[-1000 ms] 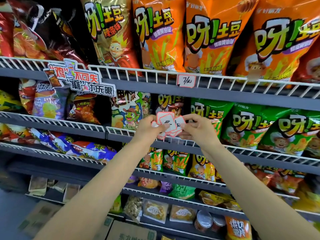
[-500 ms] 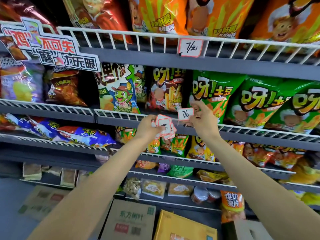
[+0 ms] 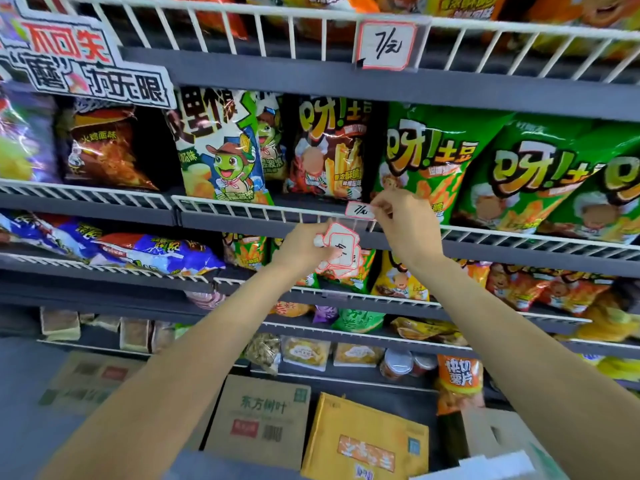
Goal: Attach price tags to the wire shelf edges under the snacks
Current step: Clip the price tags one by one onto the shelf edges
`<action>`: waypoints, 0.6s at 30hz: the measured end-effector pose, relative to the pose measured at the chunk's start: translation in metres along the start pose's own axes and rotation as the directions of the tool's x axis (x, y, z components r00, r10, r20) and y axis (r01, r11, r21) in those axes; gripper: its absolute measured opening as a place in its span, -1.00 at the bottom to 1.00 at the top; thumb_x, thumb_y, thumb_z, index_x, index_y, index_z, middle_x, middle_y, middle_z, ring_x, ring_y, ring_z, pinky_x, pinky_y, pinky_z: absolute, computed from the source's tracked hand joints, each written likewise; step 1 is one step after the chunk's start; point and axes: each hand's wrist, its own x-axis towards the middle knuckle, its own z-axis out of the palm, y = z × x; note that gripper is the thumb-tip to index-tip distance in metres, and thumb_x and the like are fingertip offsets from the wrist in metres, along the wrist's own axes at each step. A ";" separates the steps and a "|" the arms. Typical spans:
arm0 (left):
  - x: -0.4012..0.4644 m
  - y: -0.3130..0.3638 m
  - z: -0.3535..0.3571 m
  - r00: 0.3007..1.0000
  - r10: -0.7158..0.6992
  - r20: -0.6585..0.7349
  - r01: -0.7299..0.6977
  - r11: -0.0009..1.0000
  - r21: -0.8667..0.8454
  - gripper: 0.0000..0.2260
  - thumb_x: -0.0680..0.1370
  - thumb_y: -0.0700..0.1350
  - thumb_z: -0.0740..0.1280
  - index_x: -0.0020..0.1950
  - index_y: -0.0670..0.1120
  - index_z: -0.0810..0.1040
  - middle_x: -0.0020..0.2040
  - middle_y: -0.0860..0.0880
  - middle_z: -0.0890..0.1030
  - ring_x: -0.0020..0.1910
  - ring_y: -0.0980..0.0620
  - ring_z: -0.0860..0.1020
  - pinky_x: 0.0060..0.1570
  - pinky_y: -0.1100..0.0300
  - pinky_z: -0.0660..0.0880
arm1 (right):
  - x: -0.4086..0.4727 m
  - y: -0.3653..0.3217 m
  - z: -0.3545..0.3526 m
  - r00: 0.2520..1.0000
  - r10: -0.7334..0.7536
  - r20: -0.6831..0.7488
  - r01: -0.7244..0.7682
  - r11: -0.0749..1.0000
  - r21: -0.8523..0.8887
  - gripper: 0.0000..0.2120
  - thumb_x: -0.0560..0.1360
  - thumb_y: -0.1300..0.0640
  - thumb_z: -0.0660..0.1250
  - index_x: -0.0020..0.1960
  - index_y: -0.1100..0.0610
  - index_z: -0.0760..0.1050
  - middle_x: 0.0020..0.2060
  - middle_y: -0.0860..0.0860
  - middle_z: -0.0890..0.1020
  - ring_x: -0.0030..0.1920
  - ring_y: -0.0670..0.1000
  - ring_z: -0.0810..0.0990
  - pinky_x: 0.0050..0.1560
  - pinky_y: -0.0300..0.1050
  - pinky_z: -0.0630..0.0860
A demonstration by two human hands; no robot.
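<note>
Tag now at shelf edge

top-row orange snack bags: cut off by top edge | fanned red-bordered white paper tags: writing unreadable | near yellow carton: label blurred

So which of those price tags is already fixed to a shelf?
The large tag on the top wire rail, reading 7. The small tag is pinched by the right hand; the rest are bunched in the left hand.
</note>
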 end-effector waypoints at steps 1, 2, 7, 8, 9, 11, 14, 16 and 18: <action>-0.001 -0.001 -0.001 1.000 0.014 -0.006 -0.014 1.000 0.006 -0.70 0.52 -0.25 0.34 0.24 -0.07 0.56 0.14 0.01 0.58 0.18 0.07 0.48 0.02 0.29 0.32 | 0.001 0.000 0.001 1.000 -0.025 0.005 0.025 0.999 -0.027 -0.88 0.53 0.20 0.29 0.00 0.15 0.58 -0.11 0.11 0.64 -0.10 0.13 0.60 -0.18 0.03 0.58; -0.002 -0.003 -0.002 0.999 0.029 -0.015 -0.029 1.000 0.013 -0.71 0.51 -0.26 0.34 0.22 -0.07 0.56 0.13 0.02 0.59 0.17 0.07 0.49 0.06 0.26 0.37 | 0.001 -0.002 0.001 0.999 -0.048 0.009 0.048 0.997 -0.056 -0.87 0.54 0.19 0.28 0.02 0.16 0.59 -0.09 0.11 0.63 -0.07 0.14 0.59 -0.17 0.01 0.56; -0.003 -0.014 -0.009 0.998 0.062 0.009 -0.062 0.966 0.249 -0.53 0.52 -0.24 0.34 0.42 -0.02 0.39 0.39 -0.07 0.44 0.39 -0.06 0.35 0.32 0.13 0.25 | 0.002 -0.006 0.005 0.993 -0.117 0.027 0.120 0.968 -0.219 -0.84 0.52 0.23 0.28 0.06 0.16 0.59 -0.12 0.12 0.61 -0.03 0.17 0.53 -0.26 -0.03 0.50; -0.003 -0.016 -0.010 0.998 0.065 0.023 -0.069 0.957 0.282 -0.52 0.52 -0.25 0.33 0.42 0.00 0.38 0.40 -0.07 0.43 0.40 -0.08 0.34 0.33 0.12 0.25 | 0.001 -0.007 0.006 0.989 -0.145 0.025 0.147 0.955 -0.259 -0.86 0.48 0.28 0.33 0.02 0.17 0.59 -0.19 0.12 0.62 -0.07 0.17 0.54 -0.34 -0.05 0.49; -0.002 -0.017 -0.011 0.997 0.068 0.034 -0.075 0.950 0.304 -0.50 0.52 -0.27 0.32 0.43 0.01 0.37 0.40 -0.07 0.42 0.42 -0.09 0.33 0.33 0.12 0.25 | 0.000 -0.008 0.008 0.984 -0.179 0.016 0.176 0.937 -0.301 -0.85 0.38 0.33 0.41 -0.06 0.18 0.58 -0.30 0.10 0.60 -0.16 0.16 0.55 -0.45 -0.12 0.42; -0.001 -0.016 -0.011 0.996 0.077 0.042 -0.087 0.936 0.341 -0.49 0.52 -0.31 0.30 0.44 0.01 0.35 0.41 -0.05 0.41 0.43 -0.09 0.30 0.35 0.11 0.25 | -0.003 -0.012 0.010 0.977 -0.211 0.015 0.201 0.905 -0.374 -0.73 0.15 0.38 0.54 -0.25 0.18 0.54 -0.50 0.05 0.50 -0.37 0.11 0.51 -0.54 -0.26 0.18; -0.001 -0.014 -0.011 0.996 0.082 0.040 -0.091 0.925 0.370 -0.49 0.53 -0.31 0.30 0.45 0.00 0.34 0.41 -0.06 0.41 0.41 -0.07 0.34 0.32 0.16 0.27 | -0.008 -0.011 0.017 0.976 -0.216 0.004 0.198 0.889 -0.412 -0.69 0.07 0.41 0.55 -0.31 0.17 0.52 -0.45 0.05 0.51 -0.37 0.11 0.50 -0.52 -0.28 0.15; 0.000 -0.014 -0.011 0.995 0.087 0.044 -0.098 0.921 0.378 -0.49 0.53 -0.30 0.31 0.45 -0.01 0.34 0.40 -0.08 0.42 0.42 -0.09 0.33 0.36 0.11 0.24 | -0.013 -0.009 0.021 0.975 -0.217 0.039 0.214 0.886 -0.411 -0.72 0.09 0.41 0.54 -0.29 0.20 0.55 -0.31 0.09 0.55 -0.27 0.13 0.53 -0.52 -0.28 0.20; 0.000 -0.015 -0.011 0.996 0.082 0.045 -0.092 0.921 0.378 -0.48 0.52 -0.27 0.33 0.45 0.01 0.34 0.39 -0.09 0.44 0.42 -0.13 0.32 0.39 0.03 0.24 | -0.017 -0.009 0.022 0.975 -0.211 0.068 0.220 0.880 -0.420 -0.73 0.10 0.43 0.54 -0.27 0.24 0.56 -0.25 0.12 0.54 -0.23 0.16 0.53 -0.52 -0.26 0.20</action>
